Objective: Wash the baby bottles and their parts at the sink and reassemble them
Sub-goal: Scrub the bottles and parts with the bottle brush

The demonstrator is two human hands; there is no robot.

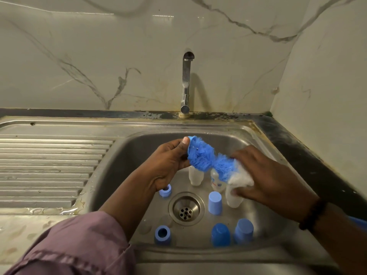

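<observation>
While held — brush (200, 155) between 2 hands.

A home kitchen is shown: a stainless-steel sink (127, 147) with ribbed drainboard (49, 167) and tap (186, 84) is set against marble-patterned wall tiles (79, 56).

Brushed steel sink (228, 133), fluffy brush (200, 155)

head view, down onto sink (198, 133)
</observation>
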